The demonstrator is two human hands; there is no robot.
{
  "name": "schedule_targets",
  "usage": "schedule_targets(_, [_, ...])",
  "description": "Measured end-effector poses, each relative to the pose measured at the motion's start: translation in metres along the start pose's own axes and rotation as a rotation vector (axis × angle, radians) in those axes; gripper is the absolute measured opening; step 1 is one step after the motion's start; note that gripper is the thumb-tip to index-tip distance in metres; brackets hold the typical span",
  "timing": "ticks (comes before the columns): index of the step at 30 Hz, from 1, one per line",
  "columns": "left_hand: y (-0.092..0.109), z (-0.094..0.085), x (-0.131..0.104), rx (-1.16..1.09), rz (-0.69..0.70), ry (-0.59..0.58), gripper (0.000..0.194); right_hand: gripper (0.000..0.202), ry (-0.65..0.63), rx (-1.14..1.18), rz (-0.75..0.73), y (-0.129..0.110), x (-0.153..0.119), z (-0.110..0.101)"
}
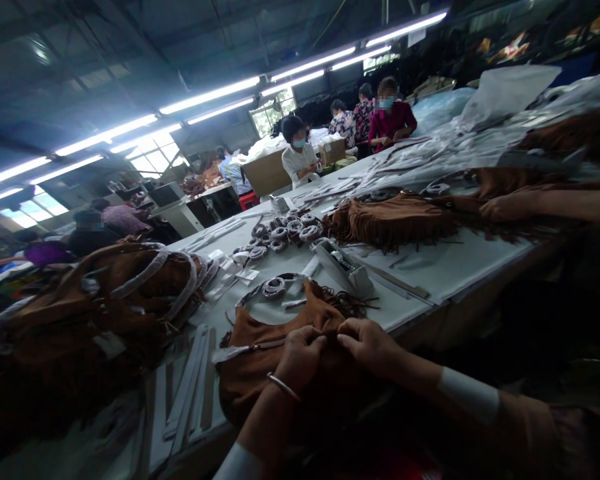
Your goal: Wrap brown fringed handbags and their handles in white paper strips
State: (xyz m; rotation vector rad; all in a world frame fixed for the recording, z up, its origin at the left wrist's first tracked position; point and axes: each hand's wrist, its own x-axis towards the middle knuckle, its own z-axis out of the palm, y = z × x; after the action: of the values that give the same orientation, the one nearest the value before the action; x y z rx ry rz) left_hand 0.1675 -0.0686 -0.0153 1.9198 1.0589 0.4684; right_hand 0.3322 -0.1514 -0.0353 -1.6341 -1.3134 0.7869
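Observation:
A brown suede-like handbag [260, 335] with fringe lies at the table's front edge before me. My left hand [303, 353] pinches the bag near its zipper [267, 345], whose end carries a pale wrapping. Close beside it, my right hand [367, 343] has thumb and fingers pressed together on the same bag, a little to the right. The bag's wrapped handle [254, 293] lies at its far side, with a small wrapped coil [273, 287] by it. The lower part of the bag is in dark shadow.
A tape dispenser [343, 267] stands beyond the bag. Wrapped coils [279, 235] cluster further back. Brown bags [145, 280] are piled at left, near flat strips [190, 380]. At right a co-worker's hand [510, 205] touches another fringed bag [395, 217]. Other people work behind.

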Motion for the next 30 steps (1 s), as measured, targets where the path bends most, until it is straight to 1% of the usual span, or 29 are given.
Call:
schedule_targets(2, [0.002, -0.002, -0.002, -0.057, 0.002, -0.012, 0.019, 0.019, 0.002, 0.063, 0.046, 0.003, -0.005, 0.005])
schedule_targets(5, [0.003, -0.002, -0.005, -0.092, 0.041, 0.006, 0.021, 0.021, 0.031, 0.142, 0.087, 0.006, -0.004, 0.011])
schedule_targets(7, [0.002, -0.001, -0.007, -0.097, 0.08, 0.024, 0.023, 0.024, 0.039, 0.255, 0.191, 0.005, 0.0, 0.015])
schedule_targets(10, [-0.003, 0.003, -0.011, -0.096, 0.113, 0.03, 0.023, 0.027, -0.014, 0.546, 0.392, -0.001, 0.004, 0.02])
schedule_targets(12, [-0.005, 0.003, -0.012, -0.108, 0.113, 0.012, 0.024, 0.026, -0.045, 0.696, 0.455, -0.004, 0.005, 0.024])
schedule_targets(15, [-0.004, -0.001, -0.011, -0.139, 0.102, -0.093, 0.026, 0.029, -0.038, 0.779, 0.498, -0.004, 0.005, 0.03])
schedule_targets(17, [-0.002, -0.007, -0.008, -0.143, 0.094, -0.178, 0.024, 0.031, -0.033, 0.808, 0.511, 0.0, 0.005, 0.034])
schedule_targets(18, [0.0, -0.009, -0.006, -0.138, 0.083, -0.202, 0.022, 0.032, -0.033, 0.824, 0.514, 0.002, 0.005, 0.036])
schedule_targets(20, [0.0, -0.011, 0.0, -0.123, 0.047, -0.203, 0.021, 0.033, -0.026, 0.855, 0.513, 0.004, 0.005, 0.039])
schedule_targets(23, [-0.004, -0.009, 0.01, -0.113, -0.028, -0.165, 0.016, 0.031, 0.026, 0.864, 0.483, 0.002, 0.005, 0.042])
schedule_targets(25, [-0.007, -0.007, 0.017, -0.077, -0.043, -0.095, 0.014, 0.027, 0.065, 0.808, 0.458, -0.003, 0.005, 0.042])
schedule_targets(26, [-0.007, -0.008, 0.02, -0.036, -0.008, -0.027, 0.014, 0.025, 0.078, 0.772, 0.444, -0.005, 0.005, 0.041])
schedule_targets(27, [-0.007, -0.01, 0.023, 0.019, 0.064, 0.051, 0.017, 0.024, 0.089, 0.738, 0.427, -0.007, 0.005, 0.041])
schedule_targets(28, [-0.005, -0.012, 0.026, 0.086, 0.172, 0.112, 0.024, 0.023, 0.105, 0.707, 0.406, -0.008, 0.005, 0.04])
schedule_targets(29, [-0.003, -0.016, 0.03, 0.152, 0.3, 0.13, 0.032, 0.022, 0.127, 0.668, 0.376, -0.009, 0.005, 0.039])
schedule_targets(30, [0.001, -0.021, 0.033, 0.213, 0.431, 0.089, 0.041, 0.02, 0.154, 0.609, 0.335, -0.009, 0.005, 0.037])
